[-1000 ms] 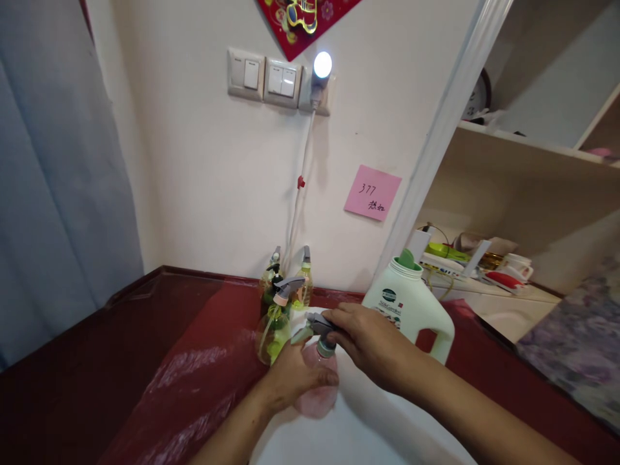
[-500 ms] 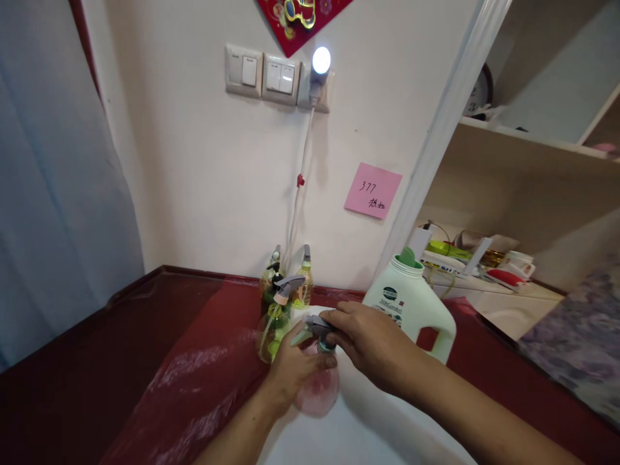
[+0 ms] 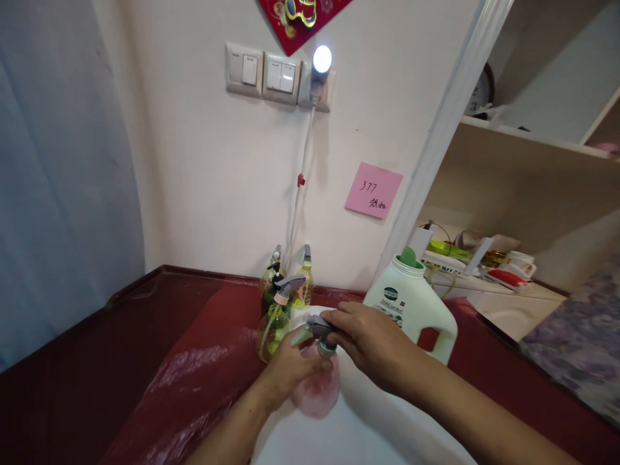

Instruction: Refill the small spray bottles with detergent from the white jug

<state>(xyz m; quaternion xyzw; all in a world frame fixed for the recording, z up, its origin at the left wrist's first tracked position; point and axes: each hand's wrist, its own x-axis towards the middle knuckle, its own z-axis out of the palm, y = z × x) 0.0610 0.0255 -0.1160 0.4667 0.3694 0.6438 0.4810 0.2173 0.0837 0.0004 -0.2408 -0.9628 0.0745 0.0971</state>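
A pink spray bottle (image 3: 317, 394) stands on the white surface (image 3: 368, 439) in front of me, its grey trigger head (image 3: 317, 325) and green collar at the top. My left hand (image 3: 290, 371) is wrapped round the bottle's upper body from the left. My right hand (image 3: 365, 336) grips the spray head from the right, its fingers closed over the back of it. Just behind my left hand is a yellow-green spray bottle (image 3: 271, 336) with a grey trigger. A pale green jug (image 3: 411, 290) with an uncapped-looking neck stands beyond my right hand.
Several more pump and spray bottles (image 3: 304, 278) stand against the wall. A dark red table (image 3: 194, 336) spreads to the left, by a blue curtain (image 3: 72, 194). At right are cluttered shelves (image 3: 523, 135). A white cord (image 3: 303, 148) hangs from the lit plug.
My left hand has shifted slightly down and left on the pink spray bottle, its thumb lower below the collar. My right hand stays on the spray head.
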